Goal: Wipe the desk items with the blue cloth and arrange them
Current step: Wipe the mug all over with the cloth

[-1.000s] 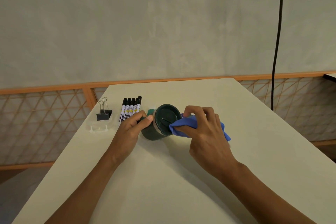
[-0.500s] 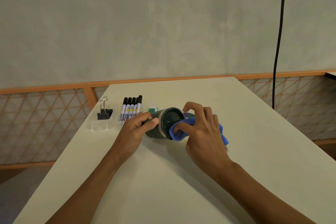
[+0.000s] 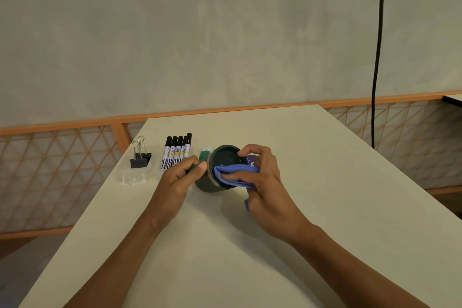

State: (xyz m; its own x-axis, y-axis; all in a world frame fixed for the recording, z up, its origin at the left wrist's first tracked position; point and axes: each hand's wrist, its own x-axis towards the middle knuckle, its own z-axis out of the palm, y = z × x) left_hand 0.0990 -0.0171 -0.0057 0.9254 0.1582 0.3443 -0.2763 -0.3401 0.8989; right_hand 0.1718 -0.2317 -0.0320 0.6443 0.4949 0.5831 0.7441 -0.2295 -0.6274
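Filling the upper half of the frame is a plain grey wall point(image 3: 200, 32), and below it a pale desk point(image 3: 325, 220) runs from the centre down to the bottom edge. An orange-framed lattice railing point(image 3: 50, 170) shows at both sides behind the desk, and a black cable point(image 3: 377, 57) hangs down at the upper right. Two bare forearms reach in from the bottom of the frame. The right hand point(image 3: 265, 182) has its fingers curled round a folded blue cloth point(image 3: 235, 170), pinching it against the near rim of a dark green cup point(image 3: 225, 157), with the forefinger hooked over the far rim. The left hand point(image 3: 175, 182) grips the cup's side, thumb laid along it just under the rim. The cup sits tilted at the centre of the frame, its mouth turned up towards the camera. Left of it lie five black-capped markers point(image 3: 176, 152) side by side, and further left a black binder clip point(image 3: 140, 159) stands in a clear tray point(image 3: 132, 179). A small green object point(image 3: 205, 154), too hidden to identify, peeks out between markers and cup.
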